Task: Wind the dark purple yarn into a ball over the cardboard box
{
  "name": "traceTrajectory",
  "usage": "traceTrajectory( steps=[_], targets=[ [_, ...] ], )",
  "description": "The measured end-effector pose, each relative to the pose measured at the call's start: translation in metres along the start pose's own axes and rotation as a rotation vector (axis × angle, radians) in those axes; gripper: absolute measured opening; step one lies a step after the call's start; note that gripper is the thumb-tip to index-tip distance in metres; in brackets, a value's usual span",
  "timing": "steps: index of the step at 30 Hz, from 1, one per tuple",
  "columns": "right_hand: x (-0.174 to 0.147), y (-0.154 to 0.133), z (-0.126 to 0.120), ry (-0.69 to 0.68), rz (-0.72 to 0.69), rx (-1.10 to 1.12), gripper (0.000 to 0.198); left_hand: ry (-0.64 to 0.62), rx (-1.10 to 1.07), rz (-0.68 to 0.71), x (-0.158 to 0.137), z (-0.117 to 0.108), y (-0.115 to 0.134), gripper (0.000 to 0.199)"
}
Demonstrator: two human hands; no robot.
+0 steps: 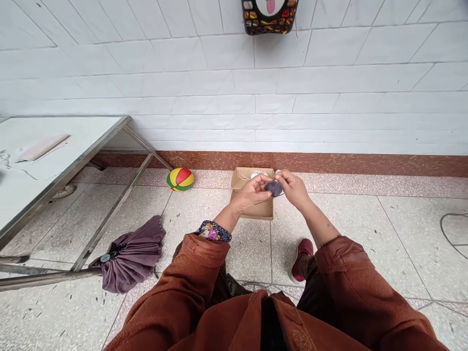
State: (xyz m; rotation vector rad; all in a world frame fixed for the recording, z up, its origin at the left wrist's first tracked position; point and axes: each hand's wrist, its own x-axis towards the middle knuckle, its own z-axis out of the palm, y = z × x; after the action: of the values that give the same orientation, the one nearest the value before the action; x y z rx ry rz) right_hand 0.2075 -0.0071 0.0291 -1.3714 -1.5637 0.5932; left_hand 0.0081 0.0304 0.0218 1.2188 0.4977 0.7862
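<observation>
A small dark grey-purple ball of yarn (pixel 273 188) rests in my left hand (pixel 253 191), whose thumb and fingers close around its left side. My right hand (pixel 292 186) is at the ball's right side, with thumb and index finger pinched together; the strand between them is too fine to make out clearly. Below and behind both hands lies an open cardboard box (pixel 255 212) on the floor. White string (pixel 258 173) sits by its raised lid. Something small and white shows just behind my right fingertips.
A yellow, red and green ball (pixel 180 179) lies by the wall. At left stands a metal-framed table (pixel 91 134) with a pale cloth item (pixel 43 147) on it. A folded purple umbrella (pixel 137 258) is on the floor. A black basket (pixel 270 22) hangs on the tiled wall.
</observation>
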Motion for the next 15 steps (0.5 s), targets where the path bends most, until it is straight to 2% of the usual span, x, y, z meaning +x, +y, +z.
traceTrajectory(
  steps=[2,5,9,12,15],
  targets=[
    [-0.003,0.001,0.011,-0.098,0.009,-0.045,0.025,0.117,-0.031,0.058,0.002,-0.005,0.001,0.059],
    [-0.010,-0.006,0.023,-0.241,-0.072,-0.075,0.025,0.269,-0.020,0.115,0.006,-0.015,0.003,0.056],
    [-0.016,-0.025,0.023,-0.359,-0.208,-0.027,0.032,0.343,0.128,0.091,0.007,-0.023,0.005,0.047],
    [-0.011,-0.035,0.014,-0.306,-0.263,0.038,0.034,0.291,0.269,0.055,0.001,-0.022,0.009,0.049],
    [0.002,-0.036,0.006,-0.104,-0.219,0.086,0.039,0.122,0.287,0.016,-0.009,-0.018,0.013,0.048]
  ],
)
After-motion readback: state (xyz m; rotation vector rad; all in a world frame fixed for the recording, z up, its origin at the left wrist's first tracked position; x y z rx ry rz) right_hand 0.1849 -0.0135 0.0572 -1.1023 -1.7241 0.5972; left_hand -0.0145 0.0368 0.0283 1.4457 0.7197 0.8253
